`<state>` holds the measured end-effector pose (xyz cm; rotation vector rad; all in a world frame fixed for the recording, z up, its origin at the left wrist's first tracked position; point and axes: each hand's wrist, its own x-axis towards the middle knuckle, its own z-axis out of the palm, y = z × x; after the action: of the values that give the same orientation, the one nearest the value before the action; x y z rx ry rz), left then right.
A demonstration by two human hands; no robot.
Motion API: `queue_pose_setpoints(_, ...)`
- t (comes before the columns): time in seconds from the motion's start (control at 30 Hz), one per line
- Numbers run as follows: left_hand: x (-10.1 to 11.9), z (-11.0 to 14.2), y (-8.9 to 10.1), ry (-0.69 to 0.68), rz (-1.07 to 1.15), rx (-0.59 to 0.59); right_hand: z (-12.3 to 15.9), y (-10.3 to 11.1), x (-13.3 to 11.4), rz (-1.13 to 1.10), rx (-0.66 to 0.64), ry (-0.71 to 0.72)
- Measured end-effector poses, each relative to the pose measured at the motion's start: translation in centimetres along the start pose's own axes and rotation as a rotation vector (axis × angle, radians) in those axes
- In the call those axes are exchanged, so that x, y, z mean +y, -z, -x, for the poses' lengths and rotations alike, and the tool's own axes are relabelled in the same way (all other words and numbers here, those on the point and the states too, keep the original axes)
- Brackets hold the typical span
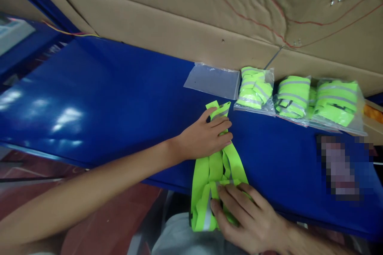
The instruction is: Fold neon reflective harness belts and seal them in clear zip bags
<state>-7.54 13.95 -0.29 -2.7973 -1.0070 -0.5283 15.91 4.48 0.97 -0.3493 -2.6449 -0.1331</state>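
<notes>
A neon yellow-green reflective strap vest (214,169) with grey reflective bands lies lengthwise over the front edge of the blue table, its lower part bunched. My left hand (206,133) is closed over its far end, fingers curled around the straps. Nearer my body, my right hand (249,217) grips the bunched end, its fingers partly hiding the folds. Beyond the left hand, a flat clear plastic bag (212,81) lies near the back of the table. To its right sits a clear bag holding a folded reflective vest (254,89).
More bagged vests (293,97) line the back right, against a cardboard wall (167,24) with red wires (254,20). The blue table (119,99) extends left toward a pale device (14,34). A pixelated patch (339,165) covers something at right.
</notes>
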Motion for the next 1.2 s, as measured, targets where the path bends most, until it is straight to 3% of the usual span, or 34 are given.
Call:
queue_pose_setpoints(0.13, 2.0, 1.9, 3.3, 0.028, 0.097, 0.068, 0.3, -0.5, 0.2, -0.001, 0.036, 0.01)
queue_pose_setpoints(0.23, 3.8, 4.9, 5.8, -0.089, 0.162, 0.04, 0.5, -0.8, 0.3, -0.004, 0.035, 0.007)
queue_pose_setpoints(0.33, 5.0, 8.2, 6.6, -0.063, 0.144, -0.049, 0.9, -1.1, 0.2, 0.001, 0.017, 0.008)
queue_pose_setpoints(0.47, 5.8, 10.7, 5.7, -0.034, 0.125, -0.081, 1.4, -1.4, 0.0, 0.004, 0.008, 0.001)
queue_pose_setpoints(0.7, 7.7, 10.3, 4.9, 0.033, 0.07, -0.07, 2.1, -1.7, -0.3, -0.018, 0.019, 0.06)
queue_pose_setpoints(0.93, 10.6, 11.6, 4.4, -0.028, -0.046, -0.095, 1.7, -1.2, 0.3, -0.139, -0.024, 0.046)
queue_pose_setpoints(1.07, 13.3, 12.4, 3.2, 0.087, -0.129, -0.092, 1.3, -1.1, 0.6, -0.258, -0.071, -0.09)
queue_pose_setpoints(1.2, 15.9, 12.8, 1.4, 0.271, -0.205, -0.072, 1.6, -1.1, 0.1, -0.179, -0.085, -0.044)
